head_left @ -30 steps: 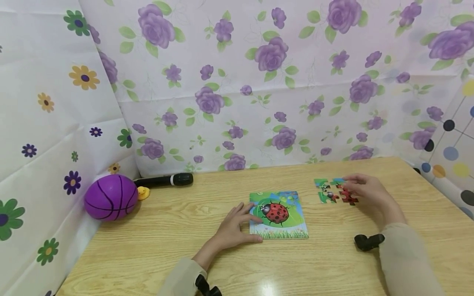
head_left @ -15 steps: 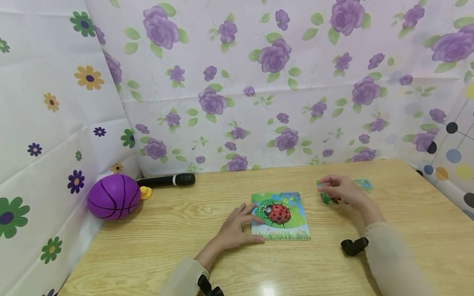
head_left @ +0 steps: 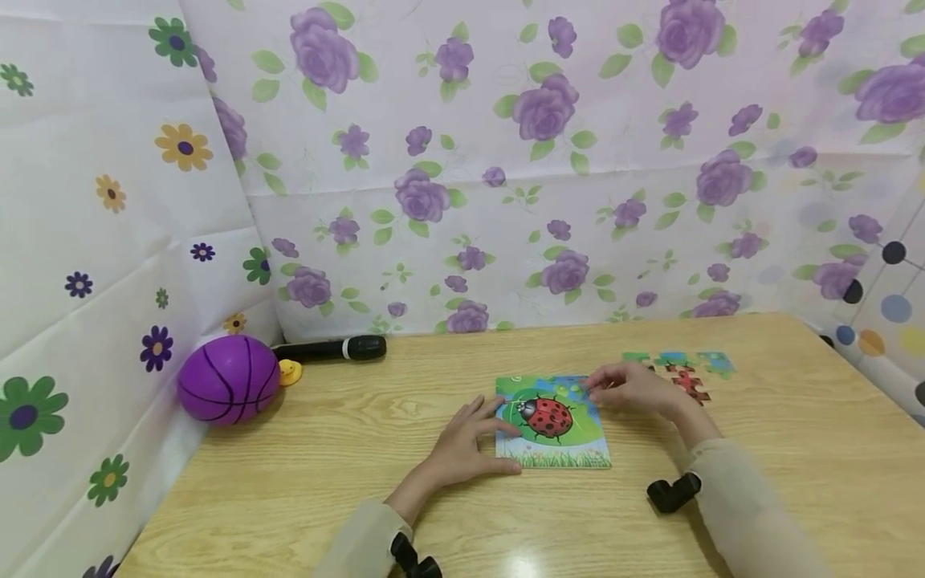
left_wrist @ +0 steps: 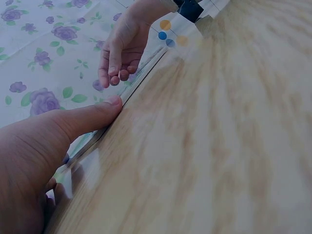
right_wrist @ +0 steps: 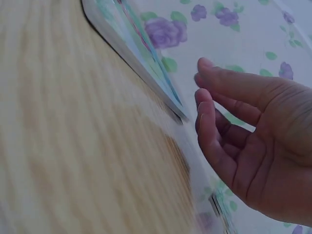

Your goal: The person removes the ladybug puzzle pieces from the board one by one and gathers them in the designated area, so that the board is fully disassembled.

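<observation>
A square ladybug jigsaw puzzle [head_left: 547,417] lies on the wooden table [head_left: 405,385]. My left hand [head_left: 457,453] rests at its left side, fingers spread over the edge and thumb by the front left corner. In the left wrist view, the thumb [left_wrist: 92,118] lies along the puzzle's edge. At the puzzle's upper right corner is my right hand [head_left: 643,392], fingers loosely bent. The right wrist view shows this hand [right_wrist: 268,141] with a gap between thumb and fingers and nothing between them. Several loose puzzle pieces [head_left: 690,384] lie beyond it, partly hidden by the hand.
A purple ball [head_left: 230,380], a small yellow duck [head_left: 290,372] and a black microphone [head_left: 336,349] sit at the back left. Flowered cloth [head_left: 448,201] hangs behind the table.
My right hand has moved left from the loose pieces to the puzzle's upper right corner, uncovering several pieces at the right. The left hand has stayed at the puzzle's left side.
</observation>
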